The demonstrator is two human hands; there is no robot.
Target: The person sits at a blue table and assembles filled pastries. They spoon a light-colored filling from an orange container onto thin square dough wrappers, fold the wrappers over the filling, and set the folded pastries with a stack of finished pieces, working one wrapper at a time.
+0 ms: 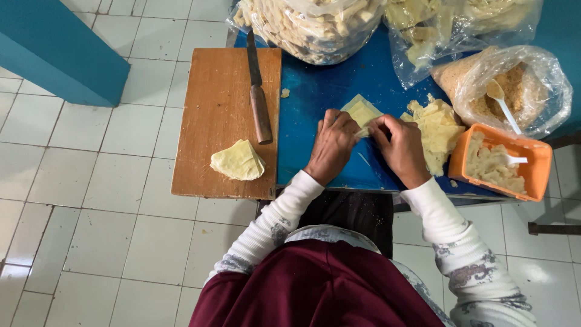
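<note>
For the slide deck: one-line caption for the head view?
Both hands, left and right, fold a yellow wrapper on a blue table; knife on board.

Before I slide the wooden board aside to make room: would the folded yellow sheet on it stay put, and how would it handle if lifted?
The folded yellow sheet lies flat on the wooden board, so it probably would not roll. It looks thin and creased, so likely floppy and light. The knife resting across the board's right edge seems likelier to slip.

Left hand (pixel 331 145) and right hand (pixel 399 147) pinch a yellow wrapper (pixel 362 112) on blue table (pixel 315 97)
</note>
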